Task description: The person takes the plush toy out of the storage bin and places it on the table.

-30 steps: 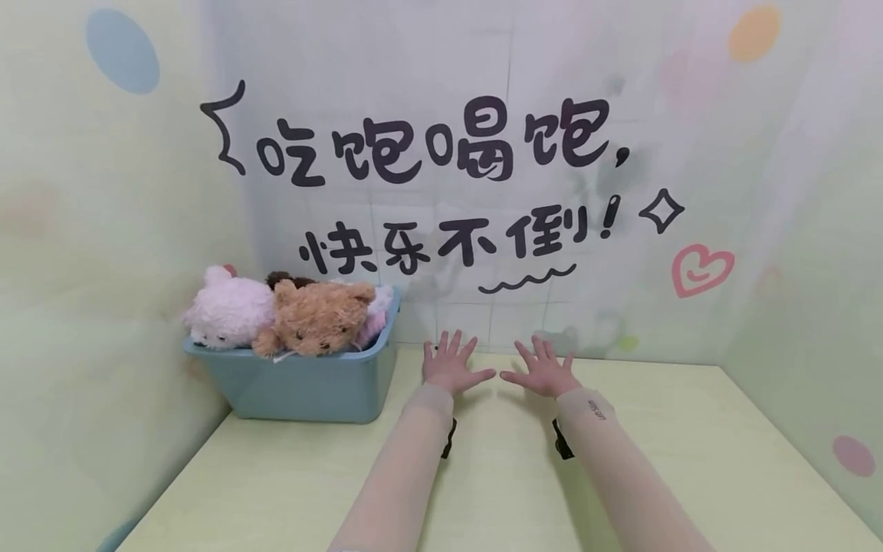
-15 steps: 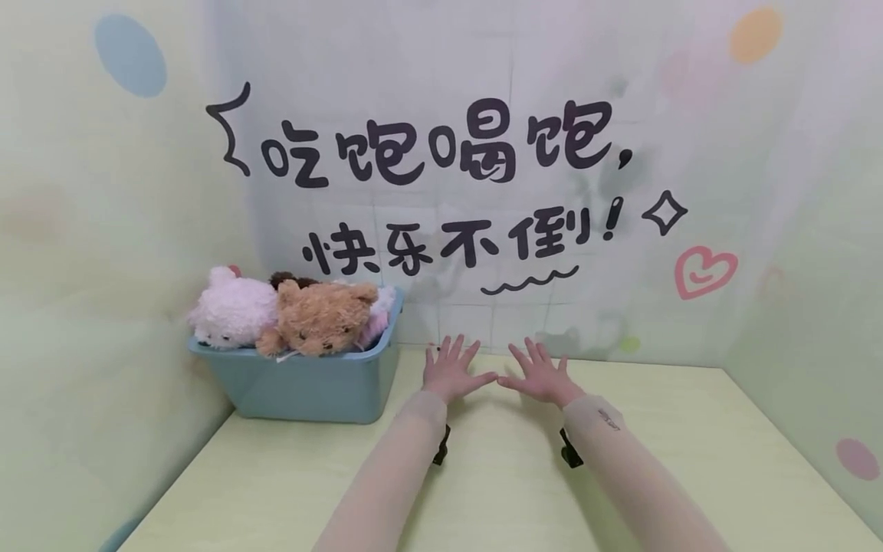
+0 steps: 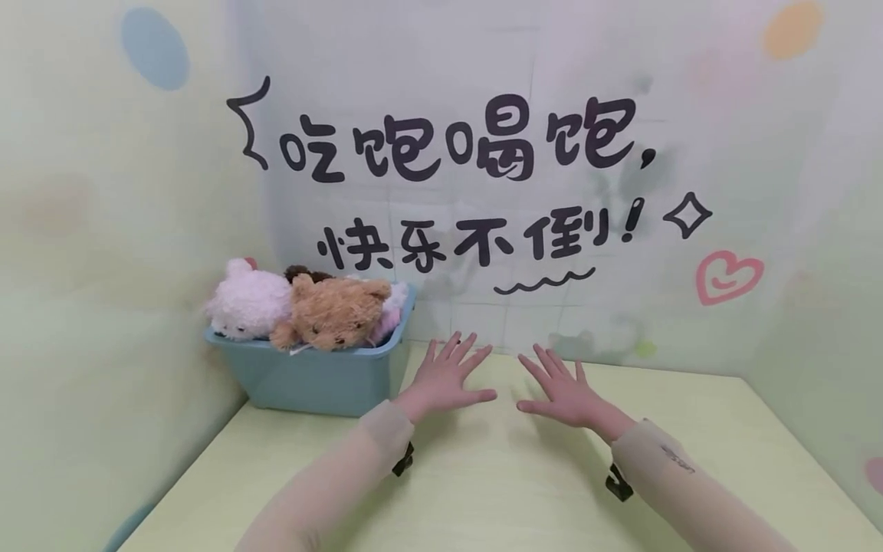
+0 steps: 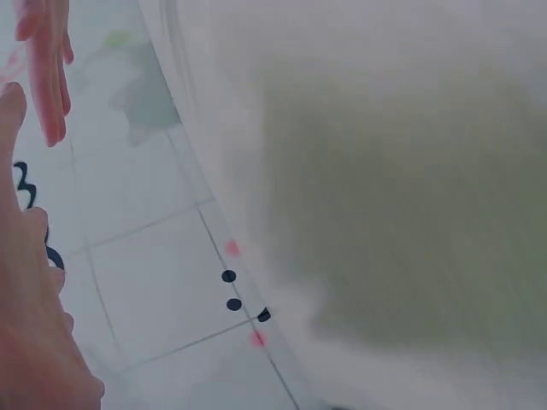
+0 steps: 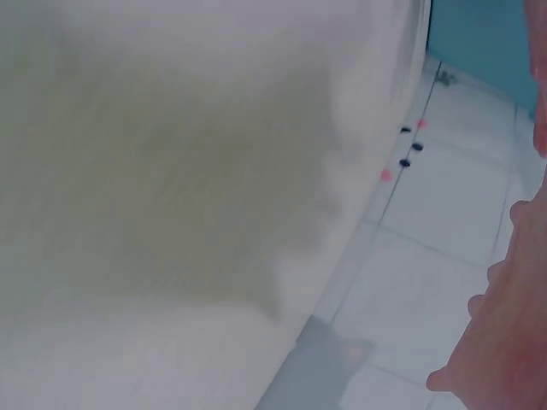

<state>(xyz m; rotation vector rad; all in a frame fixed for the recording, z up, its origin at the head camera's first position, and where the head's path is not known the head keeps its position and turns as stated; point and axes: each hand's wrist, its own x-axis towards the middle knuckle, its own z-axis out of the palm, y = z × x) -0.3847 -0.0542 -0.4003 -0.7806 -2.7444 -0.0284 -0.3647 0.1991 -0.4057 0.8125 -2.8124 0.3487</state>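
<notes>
My left hand (image 3: 448, 381) is held over the table (image 3: 483, 475) with fingers spread and straight, holding nothing. Across a small gap, my right hand (image 3: 566, 391) is spread the same way, its thumb pointing toward the left thumb. Shadows fall on the tabletop below both. In the left wrist view, part of the left hand (image 4: 38, 290) shows along the left edge, with the right hand (image 4: 47, 73) above it. The right wrist view has the right hand (image 5: 504, 316) at its right edge.
A blue bin (image 3: 317, 379) stands at the back left, close to my left hand. Plush toys fill it, among them a brown bear (image 3: 338, 310) and a pale pink plush (image 3: 250, 303). A printed wall (image 3: 483, 230) rises behind the table, with side walls left and right.
Both hands have drawn back a little toward me and apart, the thumbs now separated by a wider gap. The forearms angle further outward. The head view has shifted slightly left.
</notes>
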